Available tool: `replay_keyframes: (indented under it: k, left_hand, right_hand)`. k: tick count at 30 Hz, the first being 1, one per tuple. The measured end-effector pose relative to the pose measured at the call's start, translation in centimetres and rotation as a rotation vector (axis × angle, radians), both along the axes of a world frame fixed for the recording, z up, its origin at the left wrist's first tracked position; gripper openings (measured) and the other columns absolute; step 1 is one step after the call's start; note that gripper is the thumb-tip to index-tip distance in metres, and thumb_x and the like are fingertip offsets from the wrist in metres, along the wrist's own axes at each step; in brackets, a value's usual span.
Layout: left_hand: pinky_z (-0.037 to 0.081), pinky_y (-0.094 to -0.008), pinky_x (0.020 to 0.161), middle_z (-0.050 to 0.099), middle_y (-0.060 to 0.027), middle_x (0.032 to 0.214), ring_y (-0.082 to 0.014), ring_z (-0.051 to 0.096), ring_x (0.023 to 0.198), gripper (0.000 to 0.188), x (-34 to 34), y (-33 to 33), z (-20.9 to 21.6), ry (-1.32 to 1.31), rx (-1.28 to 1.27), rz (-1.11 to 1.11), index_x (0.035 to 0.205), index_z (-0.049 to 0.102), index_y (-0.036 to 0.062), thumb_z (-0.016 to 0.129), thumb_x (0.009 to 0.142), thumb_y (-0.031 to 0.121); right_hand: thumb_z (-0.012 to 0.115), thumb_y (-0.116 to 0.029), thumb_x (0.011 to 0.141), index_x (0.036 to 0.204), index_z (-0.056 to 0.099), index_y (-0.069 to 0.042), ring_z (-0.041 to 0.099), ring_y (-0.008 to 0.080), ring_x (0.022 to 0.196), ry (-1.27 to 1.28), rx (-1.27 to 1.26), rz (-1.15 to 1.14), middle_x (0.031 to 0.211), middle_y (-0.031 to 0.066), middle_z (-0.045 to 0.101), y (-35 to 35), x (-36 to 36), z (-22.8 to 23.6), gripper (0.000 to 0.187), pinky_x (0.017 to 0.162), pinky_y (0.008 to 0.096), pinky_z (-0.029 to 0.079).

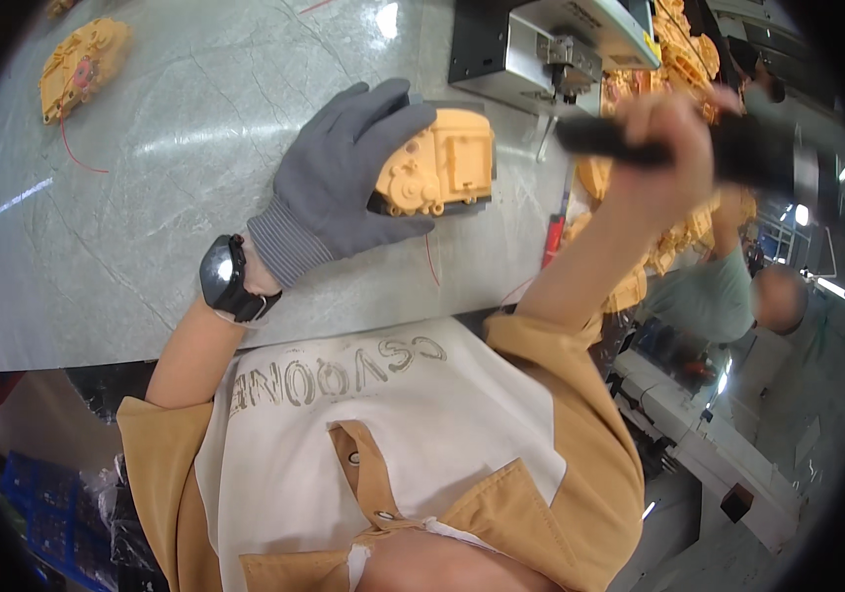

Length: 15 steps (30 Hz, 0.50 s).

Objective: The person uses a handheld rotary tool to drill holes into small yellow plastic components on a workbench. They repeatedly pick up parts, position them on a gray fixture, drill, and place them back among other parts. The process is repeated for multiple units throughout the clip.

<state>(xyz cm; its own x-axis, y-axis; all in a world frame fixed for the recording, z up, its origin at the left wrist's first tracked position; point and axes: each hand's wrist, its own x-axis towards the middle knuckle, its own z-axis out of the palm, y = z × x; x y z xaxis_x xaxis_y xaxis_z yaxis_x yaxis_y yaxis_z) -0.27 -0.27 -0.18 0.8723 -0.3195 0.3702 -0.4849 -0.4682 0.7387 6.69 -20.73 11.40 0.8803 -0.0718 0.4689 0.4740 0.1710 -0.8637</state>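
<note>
My left hand (344,178), in a grey knit glove with a black watch on the wrist, grips an orange plastic gear housing (439,163) that rests on the grey marbled tabletop (176,197). A thin red wire (430,259) trails from the housing. My bare right hand (661,133) is raised at the right and is closed around a black tool handle (612,140), blurred by motion, a short way right of the housing.
A grey metal machine (541,49) stands at the table's far edge. Several orange housings (684,54) are piled at the right. Another orange housing (82,64) with a red wire lies far left. A person (738,296) works at the right.
</note>
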Motion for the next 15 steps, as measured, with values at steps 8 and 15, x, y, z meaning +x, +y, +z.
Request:
replay_keyframes:
  k: [8, 15]
  left_hand:
    - [0.042, -0.0401, 0.094, 0.043, -0.0165, 0.126, -0.0331, 0.046, 0.114, 0.083, -0.1, -0.1, -0.5, -0.029, -0.005, 0.033, 0.125, 0.044, 0.0136, 0.081, 0.054, 0.034]
    - [0.041, -0.0415, 0.095, 0.043, -0.0145, 0.127, -0.0347, 0.046, 0.113, 0.082, 0.1, 0.0, -0.6, -0.020, -0.007, 0.031, 0.125, 0.044, 0.0131, 0.080, 0.055, 0.035]
  right_hand:
    - [0.046, -0.004, 0.075, 0.116, 0.043, -0.009, 0.044, 0.0145, 0.053, -0.047, -0.106, 0.465, 0.064, 0.0014, 0.043, 3.7, -7.0, 1.6, 0.041, 0.060, 0.0317, 0.036]
    - [0.047, -0.003, 0.075, 0.114, 0.039, -0.007, 0.043, 0.0156, 0.048, -0.026, -0.218, 0.500, 0.061, 0.0034, 0.043, 4.7, -6.6, 0.6, 0.040, 0.055, 0.0346, 0.039]
